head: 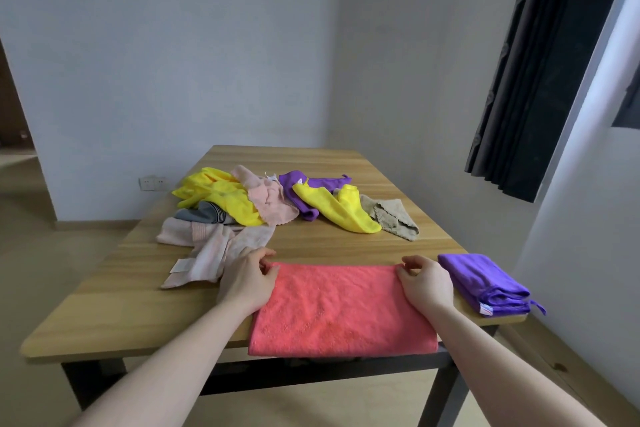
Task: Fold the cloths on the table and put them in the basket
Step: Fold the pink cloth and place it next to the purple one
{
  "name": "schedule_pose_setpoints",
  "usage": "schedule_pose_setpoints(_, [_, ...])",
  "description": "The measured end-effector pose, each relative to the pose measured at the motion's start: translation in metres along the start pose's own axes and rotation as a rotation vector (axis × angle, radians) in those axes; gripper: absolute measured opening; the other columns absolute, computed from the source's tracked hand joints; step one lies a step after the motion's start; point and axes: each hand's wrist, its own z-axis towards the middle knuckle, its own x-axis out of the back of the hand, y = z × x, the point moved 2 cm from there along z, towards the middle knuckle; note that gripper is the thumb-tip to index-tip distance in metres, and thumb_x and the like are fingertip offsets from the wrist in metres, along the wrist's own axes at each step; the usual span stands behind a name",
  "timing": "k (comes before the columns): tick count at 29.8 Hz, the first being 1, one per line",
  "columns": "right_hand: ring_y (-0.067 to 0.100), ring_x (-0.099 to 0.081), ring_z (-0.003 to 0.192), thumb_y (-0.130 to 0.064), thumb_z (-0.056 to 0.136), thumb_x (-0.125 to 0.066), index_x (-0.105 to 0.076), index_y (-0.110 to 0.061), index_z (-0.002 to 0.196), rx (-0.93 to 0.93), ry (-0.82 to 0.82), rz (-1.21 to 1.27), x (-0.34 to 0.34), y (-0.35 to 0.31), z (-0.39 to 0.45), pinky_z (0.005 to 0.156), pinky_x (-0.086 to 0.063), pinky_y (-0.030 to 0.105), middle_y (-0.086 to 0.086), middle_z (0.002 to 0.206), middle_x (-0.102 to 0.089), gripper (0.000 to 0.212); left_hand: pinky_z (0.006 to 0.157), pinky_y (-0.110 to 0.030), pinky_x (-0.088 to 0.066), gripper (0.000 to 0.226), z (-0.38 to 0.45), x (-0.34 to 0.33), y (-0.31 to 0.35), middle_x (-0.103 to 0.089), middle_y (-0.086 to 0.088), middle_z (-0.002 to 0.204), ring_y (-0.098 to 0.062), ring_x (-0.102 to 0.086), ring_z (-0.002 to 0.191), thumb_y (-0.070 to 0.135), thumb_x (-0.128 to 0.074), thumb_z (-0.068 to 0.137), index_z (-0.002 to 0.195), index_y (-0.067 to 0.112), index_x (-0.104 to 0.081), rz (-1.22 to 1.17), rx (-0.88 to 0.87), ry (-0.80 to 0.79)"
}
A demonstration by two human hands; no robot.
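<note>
Nearest us, our fingertips pinch the two far corners of the coral cloth: the left hand has thumb and forefinger closed on the far left corner, the right hand does the same on the far right corner. Outward from those pinches, the cloth lies flat on the wooden table, with its near edge hanging just over the table's front lip. We judge it soft, light and limp, a plush weave that should grip itself and not slide, so the corners look like the right holds for carrying an edge over evenly. Just beside our right hand sits a folded purple cloth. Farther back lie the unfolded ones: a pale pink towel touching our left hand, yellow cloths, a beige cloth. No basket shows in this view.
</note>
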Motion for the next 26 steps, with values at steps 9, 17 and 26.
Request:
schedule_pose_setpoints(9, [0.017, -0.066, 0.091, -0.031, 0.085, -0.066, -0.074, -0.033, 0.091, -0.013, -0.074, -0.032, -0.002, -0.003, 0.000, 0.075, -0.052, 0.030, -0.015, 0.083, -0.070, 0.010, 0.077, -0.026, -0.037, 0.005, -0.002, 0.007, 0.008, -0.058, 0.017, 0.095, -0.005, -0.053, 0.092, 0.032, -0.067, 0.084, 0.082, 0.035, -0.069, -0.032, 0.053, -0.025])
schedule_pose_setpoints(17, [0.011, -0.065, 0.087, -0.032, 0.093, -0.067, -0.073, -0.031, 0.097, -0.028, -0.037, 0.158, 0.007, -0.006, -0.003, 0.073, -0.045, 0.029, -0.016, 0.089, -0.070, 0.008, 0.081, -0.033, -0.054, 0.017, -0.002, 0.006, 0.004, -0.064, 0.018, 0.091, 0.000, -0.062, 0.083, 0.027, -0.067, 0.090, 0.101, 0.040, -0.065, -0.146, 0.026, -0.045])
schedule_pose_setpoints(26, [0.006, -0.063, 0.083, -0.032, 0.091, -0.069, -0.074, -0.036, 0.092, -0.034, -0.033, 0.190, 0.011, -0.008, -0.003, 0.069, -0.047, 0.028, -0.016, 0.091, -0.069, 0.006, 0.074, -0.029, -0.043, 0.016, -0.003, 0.007, 0.011, -0.057, 0.014, 0.095, -0.005, -0.056, 0.085, 0.028, -0.059, 0.090, 0.082, 0.038, -0.067, -0.022, 0.049, -0.106])
